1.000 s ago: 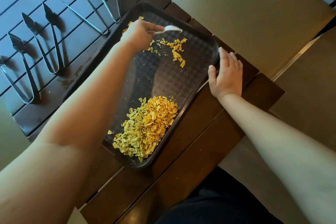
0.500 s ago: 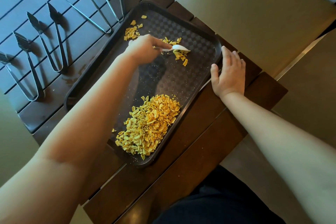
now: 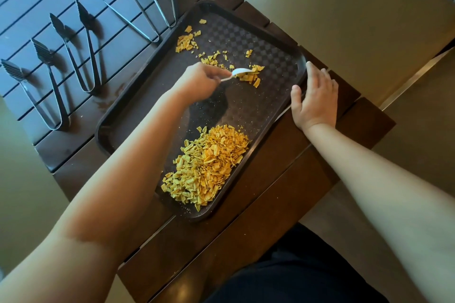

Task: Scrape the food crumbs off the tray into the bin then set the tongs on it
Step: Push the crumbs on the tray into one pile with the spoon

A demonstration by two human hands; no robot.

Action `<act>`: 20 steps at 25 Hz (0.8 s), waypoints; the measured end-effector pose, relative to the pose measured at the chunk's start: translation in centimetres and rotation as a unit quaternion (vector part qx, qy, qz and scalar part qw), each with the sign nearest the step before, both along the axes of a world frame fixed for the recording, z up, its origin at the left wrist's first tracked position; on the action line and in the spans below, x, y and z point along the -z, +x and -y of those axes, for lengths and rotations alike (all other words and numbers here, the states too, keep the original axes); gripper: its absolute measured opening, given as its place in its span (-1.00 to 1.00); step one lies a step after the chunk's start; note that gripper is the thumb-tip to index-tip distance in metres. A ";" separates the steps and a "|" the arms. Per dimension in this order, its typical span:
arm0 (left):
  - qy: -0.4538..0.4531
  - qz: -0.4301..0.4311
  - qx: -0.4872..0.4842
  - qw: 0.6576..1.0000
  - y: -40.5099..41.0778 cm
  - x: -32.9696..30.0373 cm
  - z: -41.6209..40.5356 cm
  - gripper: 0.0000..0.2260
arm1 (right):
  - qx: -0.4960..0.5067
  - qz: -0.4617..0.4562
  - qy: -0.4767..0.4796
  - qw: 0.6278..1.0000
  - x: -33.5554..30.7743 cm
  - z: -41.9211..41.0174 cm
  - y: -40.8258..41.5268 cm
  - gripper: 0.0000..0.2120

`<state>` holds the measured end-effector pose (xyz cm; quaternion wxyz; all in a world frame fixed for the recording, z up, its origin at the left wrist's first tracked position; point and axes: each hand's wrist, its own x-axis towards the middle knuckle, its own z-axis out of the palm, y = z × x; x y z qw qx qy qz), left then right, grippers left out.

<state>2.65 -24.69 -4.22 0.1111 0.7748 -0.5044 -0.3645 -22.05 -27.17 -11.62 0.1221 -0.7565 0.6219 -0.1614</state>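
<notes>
The left hand (image 3: pixel 197 83) gripped a white spoon (image 3: pixel 240 72) among scattered crumbs (image 3: pixel 248 76) at the tray's (image 3: pixel 278 39) far end; the main crumb pile (image 3: pixel 209 165) lay nearer the person. The right hand (image 3: pixel 314 98), fingers straight, steadied the rim.

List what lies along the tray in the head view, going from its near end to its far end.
Big crumb pile → bare tray middle → white spoon held by the left hand, pushing a small crumb clump → scattered crumbs at the far end.
</notes>
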 end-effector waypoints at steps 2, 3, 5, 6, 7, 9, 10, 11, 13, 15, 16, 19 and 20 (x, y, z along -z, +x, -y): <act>-0.029 -0.005 -0.008 1.000 -0.2 -0.2 0.6 -0.66 | -0.001 -0.004 0.004 1.000 -0.1 0.0 0.0 -0.44; -0.048 -0.006 -0.027 0.998 -0.3 -0.3 1.2 -0.66 | -0.001 -0.005 0.006 1.000 -0.1 -0.1 0.1 -0.44; -0.060 0.009 -0.065 0.996 -0.6 -0.3 2.4 -0.63 | 0.000 -0.002 0.007 1.000 -0.1 -0.1 0.0 -0.45; -0.053 0.021 -0.074 0.996 -0.9 -0.2 2.7 -0.61 | 0.000 0.000 0.006 1.000 -0.1 -0.1 0.0 -0.45; -0.046 0.028 -0.075 0.996 -1.3 0.0 2.8 -0.60 | 0.001 0.000 0.005 1.000 -0.1 -0.1 0.0 -0.45; -0.034 0.020 -0.044 0.998 -1.8 0.2 2.5 -0.59 | 0.001 -0.002 0.006 1.000 -0.2 0.0 0.0 -0.45; -0.025 0.017 -0.022 0.999 -1.9 0.1 2.1 -0.58 | 0.001 -0.003 0.006 1.000 -0.2 0.0 0.0 -0.45; -0.014 0.021 -0.002 1.000 -1.8 -0.1 1.7 -0.58 | 0.000 -0.005 0.005 1.000 -0.2 0.0 0.0 -0.45; 0.015 0.051 0.034 0.998 -1.4 -0.6 0.9 -0.64 | -0.001 -0.003 0.004 1.000 -0.2 0.0 0.0 -0.45; 0.010 0.051 0.040 0.998 -1.0 -0.9 0.4 -0.72 | -0.002 -0.002 0.004 1.000 -0.1 0.0 0.0 -0.45; -0.018 0.035 0.015 0.999 -0.7 -0.8 0.4 -0.74 | -0.002 -0.002 0.004 1.000 -0.1 0.0 0.0 -0.45; -0.100 0.021 -0.083 0.991 -0.8 -0.4 1.3 -0.75 | -0.003 -0.002 0.004 1.000 -0.1 0.0 0.0 -0.45; -0.098 0.033 -0.068 0.992 -1.2 -0.1 1.5 -0.75 | -0.004 0.000 0.003 1.000 -0.1 0.0 0.0 -0.45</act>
